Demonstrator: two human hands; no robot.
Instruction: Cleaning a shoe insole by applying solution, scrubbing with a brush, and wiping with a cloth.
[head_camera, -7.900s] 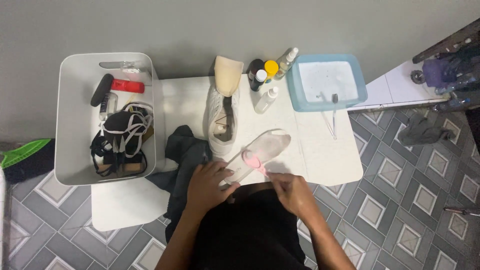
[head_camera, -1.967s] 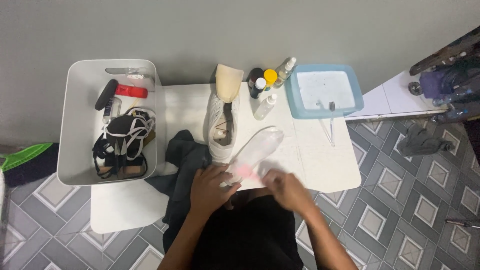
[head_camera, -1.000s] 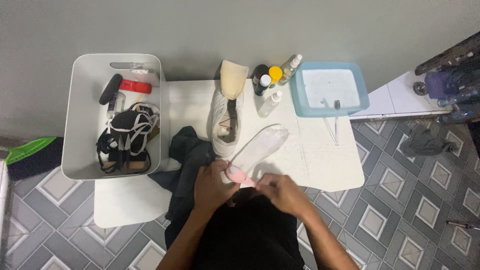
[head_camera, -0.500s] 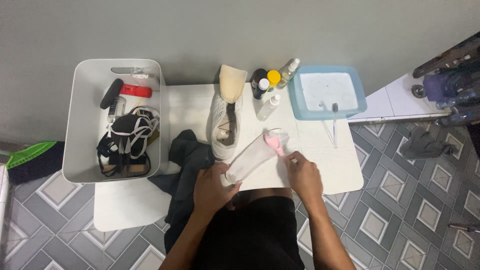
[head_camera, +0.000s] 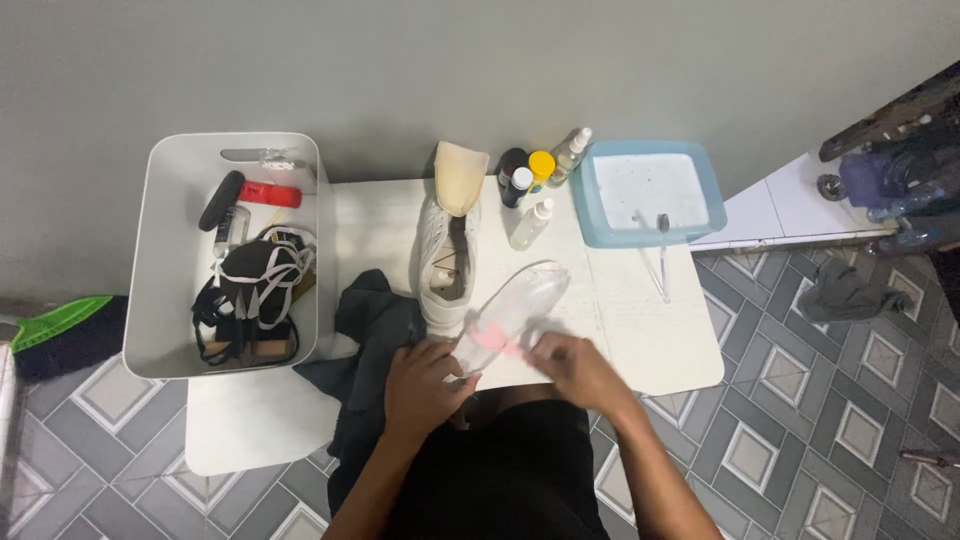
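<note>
My left hand (head_camera: 425, 385) gripping the pale, smooth, elongated shoe insole (head_camera: 510, 315), my right hand (head_camera: 578, 368) fingers pressed on its pink heel patch, back from the toe end.

We reach both forearms forward, our left hand (head_camera: 425, 385) curled in a grip, our right hand (head_camera: 572, 368) palm down.

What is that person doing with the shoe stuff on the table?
A person is sitting at a white table and holding a pale insole flat on it. The left hand grips the near end, and the right hand presses a small pink thing against it, maybe a sponge or brush. A white sneaker stands just beside it, with a dark cloth next to that. Little bottles and a blue basin wait at the back.
</note>
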